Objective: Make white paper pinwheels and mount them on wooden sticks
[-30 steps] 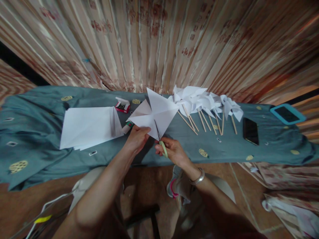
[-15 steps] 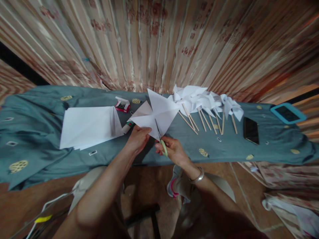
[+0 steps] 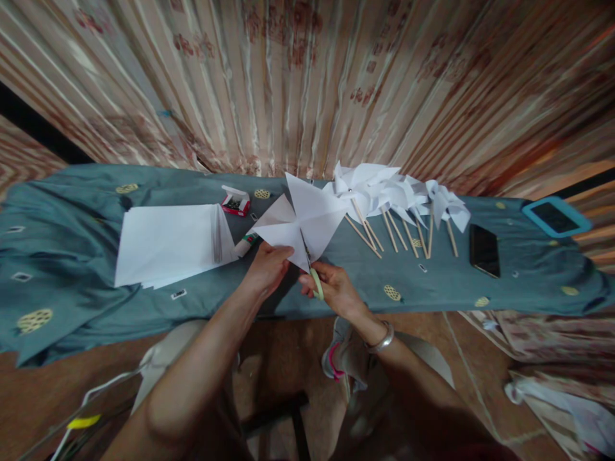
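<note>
A white sheet of paper [image 3: 314, 206], slit from its corners toward the middle, is held up over the table. My left hand [image 3: 270, 266] pinches its lower left edge between thumb and fingers. In my right hand [image 3: 332, 288] are scissors [image 3: 316, 282] with pale green handles. Their blades lie in the slit at the sheet's lower corner and point toward its centre. Just behind the held sheet, a small tube [image 3: 246, 243] with a green and red band is partly hidden.
A stack of white paper [image 3: 166, 246] lies left, near an open red box [image 3: 235, 203] of small dark items. Several paper pinwheels [image 3: 368, 186] on wooden sticks lie right, then a phone [image 3: 484, 250] and a blue-framed tablet [image 3: 557, 216]. A pleated curtain [image 3: 288, 83] hangs behind the cloth-covered table [image 3: 355, 282].
The scissor blades have closed along the slit, and the paper beside it has parted a little more. Both hands stay almost in place.
</note>
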A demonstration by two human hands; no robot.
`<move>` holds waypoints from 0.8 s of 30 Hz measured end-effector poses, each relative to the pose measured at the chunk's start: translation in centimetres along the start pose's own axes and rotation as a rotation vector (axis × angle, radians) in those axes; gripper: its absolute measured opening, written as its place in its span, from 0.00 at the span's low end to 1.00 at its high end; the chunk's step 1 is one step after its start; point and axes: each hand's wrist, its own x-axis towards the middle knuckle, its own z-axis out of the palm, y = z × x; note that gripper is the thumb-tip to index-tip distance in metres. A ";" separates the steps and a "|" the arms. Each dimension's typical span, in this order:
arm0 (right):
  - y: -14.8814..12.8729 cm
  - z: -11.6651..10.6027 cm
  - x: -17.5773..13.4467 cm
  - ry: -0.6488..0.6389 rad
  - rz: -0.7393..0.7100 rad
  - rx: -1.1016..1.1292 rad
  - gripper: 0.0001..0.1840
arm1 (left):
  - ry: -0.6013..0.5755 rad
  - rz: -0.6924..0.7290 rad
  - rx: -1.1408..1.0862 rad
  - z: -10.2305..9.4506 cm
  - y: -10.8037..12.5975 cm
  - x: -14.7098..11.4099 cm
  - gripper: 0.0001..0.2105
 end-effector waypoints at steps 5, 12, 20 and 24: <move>0.1 0.1 0.1 0.003 -0.005 0.010 0.22 | -0.020 0.011 -0.004 -0.1 0.0 0.0 0.05; -0.7 0.0 -0.7 -0.104 0.061 0.100 0.26 | 0.029 0.022 -0.045 -0.6 -0.1 0.5 0.06; -1.8 -2.8 -3.5 -0.359 0.237 0.077 0.25 | 0.092 0.113 -0.134 -1.8 1.5 1.1 0.13; -2.3 -6.2 -3.5 -0.040 0.032 0.074 0.29 | 0.051 0.033 -0.053 -2.2 1.7 0.4 0.13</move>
